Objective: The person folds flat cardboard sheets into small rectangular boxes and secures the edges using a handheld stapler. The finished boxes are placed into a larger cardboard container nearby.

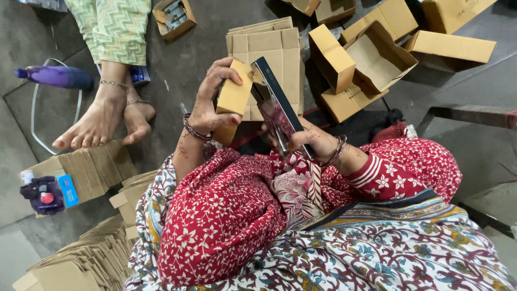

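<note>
My left hand [211, 97] grips a small brown cardboard box [235, 98], fingers wrapped over its top and side. My right hand [309, 143] holds a long flat shiny metal piece [276, 105] by its lower end; its upper end meets the box's open top corner. Both hands are raised above my lap, which is covered in red flowered cloth [226, 215]. Bangles circle both wrists.
A stack of flat cardboard blanks [269, 40] lies ahead. Folded open boxes [371, 59] pile up at upper right. More flat blanks [86, 172] sit at left and lower left. Another person's bare feet [105, 121] rest at left, near a purple bottle [56, 76].
</note>
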A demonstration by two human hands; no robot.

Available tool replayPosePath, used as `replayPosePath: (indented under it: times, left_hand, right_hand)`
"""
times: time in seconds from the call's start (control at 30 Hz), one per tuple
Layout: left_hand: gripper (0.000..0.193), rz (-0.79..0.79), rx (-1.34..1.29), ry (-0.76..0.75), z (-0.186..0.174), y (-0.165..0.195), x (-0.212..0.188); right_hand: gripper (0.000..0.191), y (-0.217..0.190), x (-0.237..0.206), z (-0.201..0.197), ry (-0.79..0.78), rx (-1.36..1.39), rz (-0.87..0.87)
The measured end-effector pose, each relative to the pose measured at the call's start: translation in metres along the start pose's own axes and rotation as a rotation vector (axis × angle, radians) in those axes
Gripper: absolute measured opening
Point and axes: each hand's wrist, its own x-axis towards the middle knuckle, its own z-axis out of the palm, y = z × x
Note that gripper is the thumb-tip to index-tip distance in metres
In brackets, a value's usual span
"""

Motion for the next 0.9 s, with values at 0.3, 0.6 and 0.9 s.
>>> replayPosePath:
  times: [0.3,0.6,0.9]
  left_hand:
    - [0.075,0.033,0.085,-0.130,-0.008,0.000,0.003]
    - [0.073,-0.076,0.076,-0.142,-0.013,-0.011,0.002]
    - [0.072,-0.157,-0.110,-0.205,-0.017,-0.008,0.002]
  right_hand:
    - [0.016,0.037,0.005,0.017,0.137,0.117,0.055]
    - [0.073,0.015,0.010,0.012,-0.235,-0.086,0.058]
    - [0.028,0.023,0.003,0.023,0.101,-0.508,0.113]
